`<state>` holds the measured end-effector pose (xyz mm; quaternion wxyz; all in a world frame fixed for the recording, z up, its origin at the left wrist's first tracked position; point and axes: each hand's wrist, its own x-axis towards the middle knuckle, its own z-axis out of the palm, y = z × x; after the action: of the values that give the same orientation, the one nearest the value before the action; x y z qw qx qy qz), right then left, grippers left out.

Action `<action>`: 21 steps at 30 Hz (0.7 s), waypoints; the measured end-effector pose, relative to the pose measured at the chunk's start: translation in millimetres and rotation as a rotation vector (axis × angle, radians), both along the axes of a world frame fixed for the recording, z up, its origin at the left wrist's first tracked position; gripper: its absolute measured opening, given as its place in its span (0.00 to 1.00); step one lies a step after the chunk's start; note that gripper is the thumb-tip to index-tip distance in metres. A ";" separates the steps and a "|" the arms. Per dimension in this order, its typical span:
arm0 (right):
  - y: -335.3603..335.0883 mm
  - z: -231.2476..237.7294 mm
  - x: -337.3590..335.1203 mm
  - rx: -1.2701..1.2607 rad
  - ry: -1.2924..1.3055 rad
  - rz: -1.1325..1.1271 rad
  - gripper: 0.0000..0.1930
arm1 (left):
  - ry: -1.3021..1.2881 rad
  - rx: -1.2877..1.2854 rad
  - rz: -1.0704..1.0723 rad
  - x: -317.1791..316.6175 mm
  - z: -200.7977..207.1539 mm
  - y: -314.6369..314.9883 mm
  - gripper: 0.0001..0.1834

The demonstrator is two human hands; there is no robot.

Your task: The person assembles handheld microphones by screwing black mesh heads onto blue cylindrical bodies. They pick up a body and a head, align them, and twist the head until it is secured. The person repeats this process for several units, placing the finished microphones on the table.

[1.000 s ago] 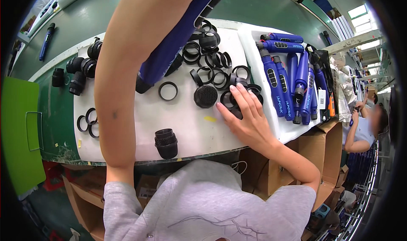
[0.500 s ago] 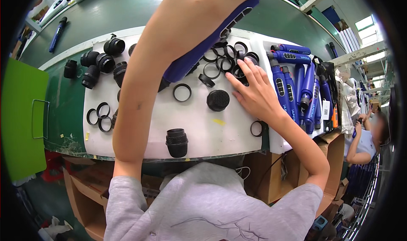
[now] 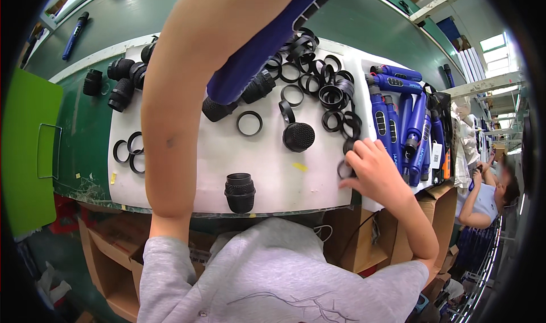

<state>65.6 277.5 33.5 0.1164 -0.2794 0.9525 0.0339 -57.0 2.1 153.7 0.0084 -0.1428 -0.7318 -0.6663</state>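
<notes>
Left grip: the left hand itself is out of view above the top edge; only the left forearm (image 3: 182,95) shows, raised close to the camera. Whether the fingers are open or closed cannot be told.
Tube: a blue tube (image 3: 267,41) runs down from the top edge beside that forearm, its black knurled end (image 3: 216,110) hanging above the white mat (image 3: 187,158); what holds it is not visible.
Right grip: the right hand (image 3: 372,172) lies at the mat's right edge, fingers curled and spread lightly, fingertips on a black ring (image 3: 344,169) just left of them. It has not closed around it.
Ring: thin, flat, black, partly hidden by the fingers, at the near right corner of the mat.
Nearby: a round black mesh cap (image 3: 298,136) lies up and left of the hand; a pile of black rings (image 3: 318,81) lies beyond it; blue handles (image 3: 398,118) are stacked just right of the hand.
Also: a black knurled collar (image 3: 239,192) stands upright near the front edge of the tabletop; three rings (image 3: 129,152) lie at the mat's left.
In the way: the forearm and tube hide the mat's middle.
</notes>
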 end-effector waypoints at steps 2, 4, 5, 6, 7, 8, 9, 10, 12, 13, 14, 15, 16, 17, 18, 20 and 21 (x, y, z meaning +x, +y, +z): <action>6.2 -3.9 -13.0 -0.026 0.049 -0.012 0.20 | 0.003 -0.015 0.019 1.3 2.9 1.7 0.26; 9.1 -10.5 -25.3 -0.116 0.066 -0.043 0.22 | -0.010 -0.015 0.012 2.2 3.6 0.1 0.26; 5.7 -9.4 -29.3 -0.112 0.126 -0.035 0.21 | -0.014 -0.019 0.014 3.1 4.5 -1.9 0.26; -0.9 -7.8 -33.2 -0.108 0.187 -0.025 0.19 | -0.014 -0.030 0.020 4.2 5.5 -4.5 0.26; -3.6 -8.7 -33.1 -0.099 0.246 -0.038 0.18 | -0.014 -0.031 0.004 2.2 3.4 -1.5 0.26; -5.5 -10.2 -31.3 -0.073 0.291 -0.047 0.17 | -0.011 -0.034 -0.012 0.0 1.8 1.5 0.27; -7.4 -11.8 -28.0 -0.047 0.337 -0.058 0.15 | -0.006 -0.029 -0.030 -2.3 0.1 5.2 0.27; -13.8 -11.3 -27.2 -0.034 0.386 -0.040 0.15 | 0.027 -0.023 -0.034 -0.2 0.6 2.7 0.27; -33.0 -3.1 -18.9 -0.135 0.364 0.017 0.15 | 0.107 0.011 -0.086 -6.2 -9.6 -0.8 0.27; -43.3 -0.9 -14.0 -0.233 0.339 0.051 0.16 | 0.107 0.005 -0.083 -5.2 -9.4 -1.0 0.28; -54.8 0.8 -8.6 -0.331 0.314 0.085 0.17 | 0.109 -0.003 -0.081 -4.4 -8.8 -0.8 0.28; -78.6 7.5 -4.6 -0.425 0.242 0.211 0.19 | 0.061 -0.039 0.007 9.1 3.9 -12.0 0.28; -90.6 5.5 3.0 -0.504 0.187 0.248 0.22 | 0.035 -0.062 -0.018 5.2 3.5 -2.5 0.28; -101.3 1.5 7.3 -0.486 0.191 0.307 0.25 | 0.007 -0.085 -0.038 1.8 3.1 6.5 0.28; -121.2 3.9 8.2 -0.489 0.177 0.455 0.28 | -0.003 -0.113 0.010 10.3 9.1 -8.2 0.28; -138.6 -16.4 2.8 -0.375 0.221 0.581 0.28 | -0.030 -0.121 0.002 4.3 7.3 -8.2 0.27; -136.2 -30.9 2.3 -0.308 0.257 0.598 0.29 | -0.033 -0.105 -0.046 -1.2 2.4 5.1 0.27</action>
<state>67.9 141.3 2.6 -0.0629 -0.5535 0.8294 -0.0427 -58.2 7.2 156.1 -0.0262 -0.1488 -0.7624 -0.6293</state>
